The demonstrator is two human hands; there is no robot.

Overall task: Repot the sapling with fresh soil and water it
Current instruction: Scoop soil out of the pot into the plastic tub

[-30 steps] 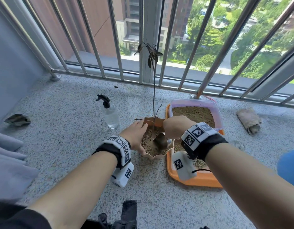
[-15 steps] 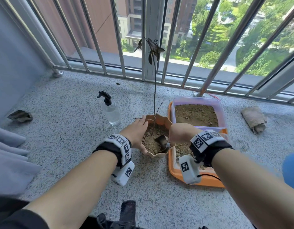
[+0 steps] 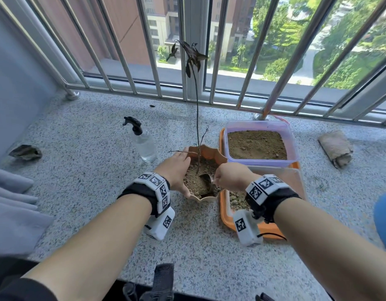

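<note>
No readable text, brand or number anywhere. Only black-and-white square code markers: on left wristband, right wristband, and white boxes hanging under each wrist. Spray bottle shows no label.

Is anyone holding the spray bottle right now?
No, the spray bottle stands alone on the floor, apart from the left hand on the pot.
</note>
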